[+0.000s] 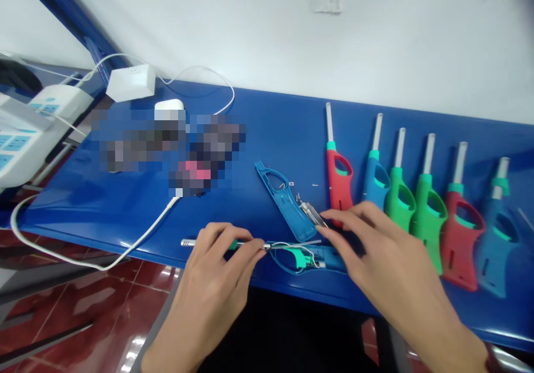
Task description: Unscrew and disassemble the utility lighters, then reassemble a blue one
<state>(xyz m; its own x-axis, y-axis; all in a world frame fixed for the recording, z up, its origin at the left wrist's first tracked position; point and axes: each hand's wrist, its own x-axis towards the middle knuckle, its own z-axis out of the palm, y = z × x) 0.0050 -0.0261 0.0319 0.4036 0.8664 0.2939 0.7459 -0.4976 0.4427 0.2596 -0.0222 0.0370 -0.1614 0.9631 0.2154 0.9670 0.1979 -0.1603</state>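
Observation:
An opened blue lighter half (334, 259) lies near the table's front edge, with a green trigger (299, 258) and a thin white wire in it. My left hand (221, 267) pinches the lighter's nozzle part (231, 244) at the left of that half. My right hand (375, 245) has its thumb and index finger closed on the end of a clear fuel tank with a metal top (311, 213). Behind the hands, the other blue shell half (286, 203) rests on the table, with small metal bits beside it.
Several red, blue and green lighters stand in a row, lying on the blue table (275, 117) at the right. Blurred-out items, a white box (131, 82), a white cable (137, 249) and power strips (25, 142) are at the left.

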